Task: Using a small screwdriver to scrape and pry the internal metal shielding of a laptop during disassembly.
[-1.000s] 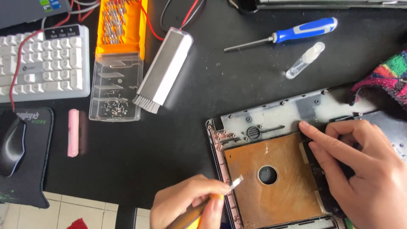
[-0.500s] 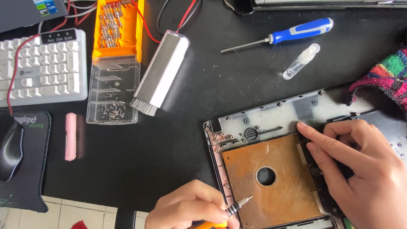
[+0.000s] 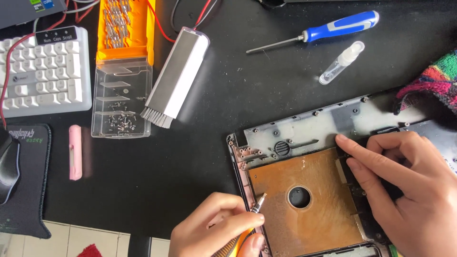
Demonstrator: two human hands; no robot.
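Copper-coloured foil sheet [image 3: 309, 200] covers the inside of an opened laptop shell [image 3: 295, 131] lying on a black counter [image 3: 190, 157]. The left hand [image 3: 216, 228], at the bottom edge of the view, is closed in a pen-like grip around a small precision screwdriver [image 3: 254, 209]. Its tip rests at the foil's left edge, close to the shell's pinkish side rail. The right hand [image 3: 404, 190] lies flat with fingers extended, pressing on the dark strip along the foil's right side and holding nothing.

To do this step well, it seems wise to keep the driver upright over the screw head, press lightly, and let the flat hand stop the shell from sliding.

Farther up the counter lie a clear tray of loose screws [image 3: 120, 102], an orange bit case [image 3: 124, 28], a grey brush [image 3: 176, 78], a blue-handled screwdriver [image 3: 316, 33], a small spray bottle [image 3: 342, 62] and a white keyboard [image 3: 45, 71].
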